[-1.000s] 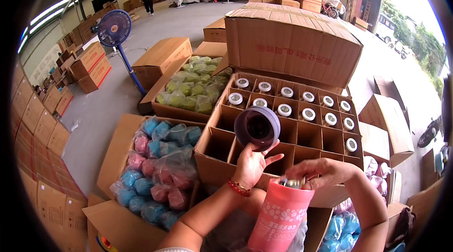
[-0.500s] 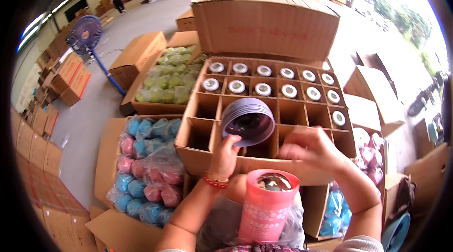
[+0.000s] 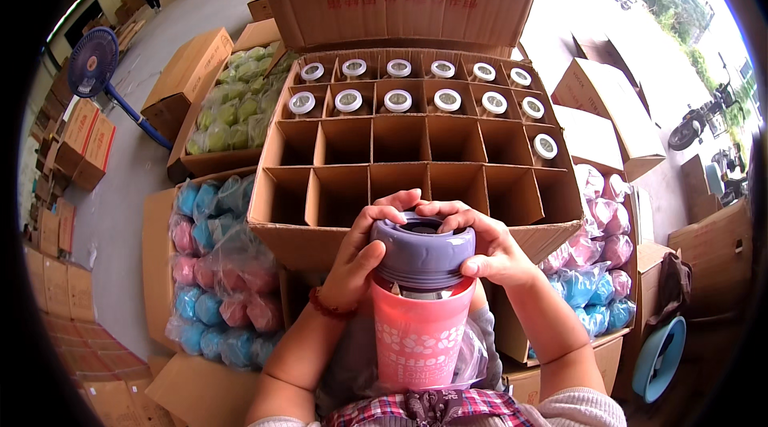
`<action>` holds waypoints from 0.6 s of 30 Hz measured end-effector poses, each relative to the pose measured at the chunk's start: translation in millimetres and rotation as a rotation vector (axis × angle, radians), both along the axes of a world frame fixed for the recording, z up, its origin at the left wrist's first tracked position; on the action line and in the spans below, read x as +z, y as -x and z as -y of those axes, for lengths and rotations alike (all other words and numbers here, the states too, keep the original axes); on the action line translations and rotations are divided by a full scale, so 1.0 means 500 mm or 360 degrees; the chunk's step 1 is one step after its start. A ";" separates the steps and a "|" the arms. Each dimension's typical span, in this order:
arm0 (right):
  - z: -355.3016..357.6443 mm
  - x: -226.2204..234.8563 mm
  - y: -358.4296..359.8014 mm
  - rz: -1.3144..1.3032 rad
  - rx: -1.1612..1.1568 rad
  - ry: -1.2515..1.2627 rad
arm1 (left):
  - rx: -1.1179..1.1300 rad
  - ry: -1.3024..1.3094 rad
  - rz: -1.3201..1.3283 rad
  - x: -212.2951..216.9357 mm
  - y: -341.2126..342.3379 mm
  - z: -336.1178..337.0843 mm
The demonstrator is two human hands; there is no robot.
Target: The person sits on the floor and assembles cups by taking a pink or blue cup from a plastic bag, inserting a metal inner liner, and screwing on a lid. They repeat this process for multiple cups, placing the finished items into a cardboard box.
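A pink cup with a white print stands upright close to my body. On its mouth rests a thick purple screw-type collar with an opening in its top, and a strip of silvery inner wall shows below it. My left hand is wrapped round the collar's left side, thumb in front and fingers over the top edge. Opposite it, my right hand grips the right side in the same way. Clear plastic film lies bunched beside the cup.
Just ahead stands an open carton with cardboard dividers; several white-rimmed round tops fill its far cells. Cartons of bagged blue and pink pieces and green ones flank it. A blue fan stands left, a blue basin lower right.
The purple collar has come down from over the carton, turned over, onto the pink cup. My right hand has joined the left on it. The view has tilted downward.
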State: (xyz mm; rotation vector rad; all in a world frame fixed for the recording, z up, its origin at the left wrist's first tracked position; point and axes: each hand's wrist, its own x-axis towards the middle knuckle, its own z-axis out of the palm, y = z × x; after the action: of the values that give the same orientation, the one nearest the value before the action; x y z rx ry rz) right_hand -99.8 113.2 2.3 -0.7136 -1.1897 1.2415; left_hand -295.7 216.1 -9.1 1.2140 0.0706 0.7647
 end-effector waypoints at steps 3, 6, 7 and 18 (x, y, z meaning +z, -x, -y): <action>-0.005 0.012 0.002 0.0036 0.0038 -0.0049 | 0.0028 0.0024 0.0059 0.008 0.004 0.006; -0.007 0.015 0.000 0.0025 0.0001 0.0009 | 0.0085 0.0120 0.0018 0.017 0.004 0.015; -0.009 0.016 -0.001 0.0000 -0.0025 0.0058 | 0.0104 0.0174 -0.0013 0.021 0.003 0.016; -0.006 -0.012 -0.013 -0.0047 0.0107 -0.0023 | 0.0073 -0.0041 -0.0040 0.001 0.007 0.014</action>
State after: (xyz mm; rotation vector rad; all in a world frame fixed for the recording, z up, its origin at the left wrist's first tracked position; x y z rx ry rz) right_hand -93.1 116.0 -3.5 -0.6467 -1.2055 1.2938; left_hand -299.4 208.9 -8.5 1.2499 0.1097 0.7923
